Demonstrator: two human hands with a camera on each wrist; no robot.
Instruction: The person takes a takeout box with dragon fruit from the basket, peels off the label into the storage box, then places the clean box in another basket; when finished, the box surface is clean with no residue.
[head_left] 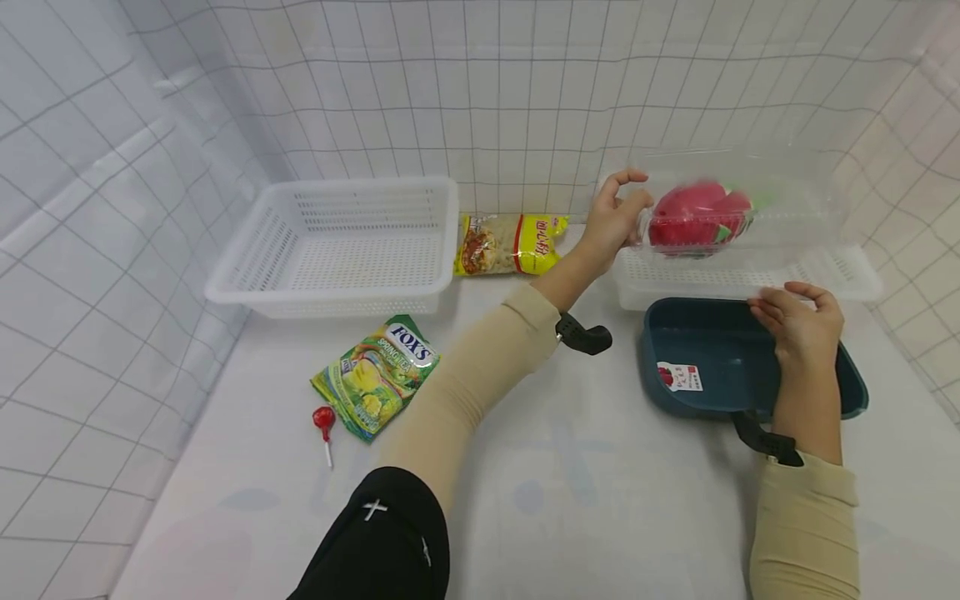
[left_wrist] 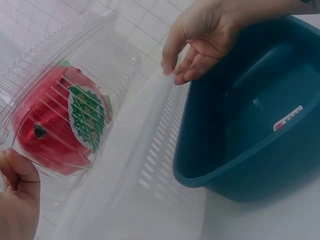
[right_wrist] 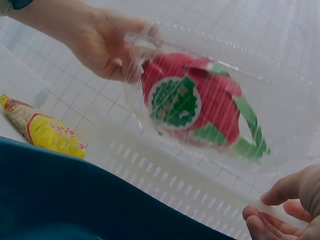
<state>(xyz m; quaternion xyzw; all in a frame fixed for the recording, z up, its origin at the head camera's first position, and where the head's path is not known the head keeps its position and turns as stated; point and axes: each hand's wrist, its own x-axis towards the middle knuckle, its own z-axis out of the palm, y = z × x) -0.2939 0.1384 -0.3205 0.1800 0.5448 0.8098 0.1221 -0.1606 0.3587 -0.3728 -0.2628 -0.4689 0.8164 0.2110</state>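
My left hand grips the left end of a clear plastic clamshell box, raised over the right white basket. Inside the box lies a red dragon fruit with green tips; the left wrist view shows a round green label on it. My right hand reaches over a dark blue basin and pinches the near rim of that basket between thumb and fingers, as the right wrist view shows. A small white label with a red picture is inside the basin.
Another white slotted basket stands at the back left. Between the baskets lies a yellow food packet. A green Fox's candy bag and a red lollipop lie front left. Grid-patterned cloth walls enclose the white table.
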